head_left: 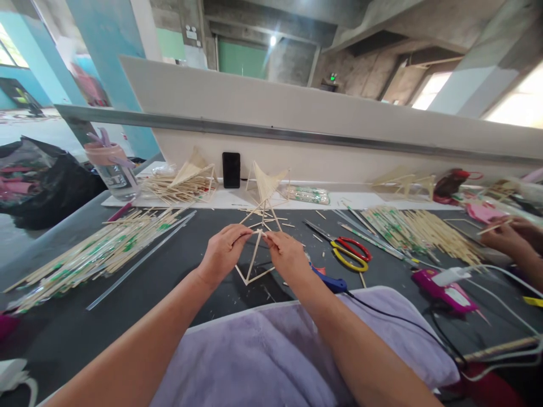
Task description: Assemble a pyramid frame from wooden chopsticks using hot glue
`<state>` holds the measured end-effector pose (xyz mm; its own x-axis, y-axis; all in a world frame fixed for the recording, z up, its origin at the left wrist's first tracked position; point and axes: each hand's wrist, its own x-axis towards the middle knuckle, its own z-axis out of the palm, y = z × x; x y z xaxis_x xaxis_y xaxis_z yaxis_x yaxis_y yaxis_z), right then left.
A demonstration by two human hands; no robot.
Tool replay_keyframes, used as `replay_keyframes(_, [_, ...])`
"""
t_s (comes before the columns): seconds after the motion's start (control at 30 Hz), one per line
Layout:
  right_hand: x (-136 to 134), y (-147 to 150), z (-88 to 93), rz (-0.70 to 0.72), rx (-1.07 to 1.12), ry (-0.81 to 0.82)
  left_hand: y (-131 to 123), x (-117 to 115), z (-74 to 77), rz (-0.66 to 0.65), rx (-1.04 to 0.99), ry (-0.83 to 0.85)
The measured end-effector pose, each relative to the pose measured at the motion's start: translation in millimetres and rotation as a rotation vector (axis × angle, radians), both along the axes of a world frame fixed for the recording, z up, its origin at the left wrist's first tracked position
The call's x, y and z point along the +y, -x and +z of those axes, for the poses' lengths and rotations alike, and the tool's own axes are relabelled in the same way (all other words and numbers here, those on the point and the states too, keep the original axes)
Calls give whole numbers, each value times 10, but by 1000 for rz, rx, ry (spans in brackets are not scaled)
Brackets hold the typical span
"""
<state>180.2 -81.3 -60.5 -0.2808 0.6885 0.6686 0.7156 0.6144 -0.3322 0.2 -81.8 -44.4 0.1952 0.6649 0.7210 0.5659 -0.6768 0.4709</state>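
A frame of thin wooden sticks (253, 257) stands on the dark table in front of me, its sticks meeting in corners. My left hand (224, 249) pinches the frame's upper joint from the left, thumb against fingers. From the other side my right hand (288, 254) pinches close to the same joint. The fingers hide part of the joint. Just beyond, a finished-looking stick model (267, 185) with a fanned, curved surface rests against the back ledge. Beside my right forearm lies a blue glue gun (333, 281), partly covered by the arm.
Scissors with red and yellow handles (350, 251) lie to the right. Stick bundles (106, 249) flank both sides. A phone (231, 169) leans at the back, and a bottle (112, 169) stands left. A purple device (445, 291) with cables and another person's hands (511, 237) are at right.
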Motion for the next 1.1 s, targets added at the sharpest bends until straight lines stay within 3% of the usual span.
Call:
replay_keyframes(0.67, [-62,-25,63,-8,28,-5,-117,-57,92,-27,-56,107])
replay_keyframes(1.1, [-58,-25,52,-16,-2,-17,-65,33,94,-190,-113,219])
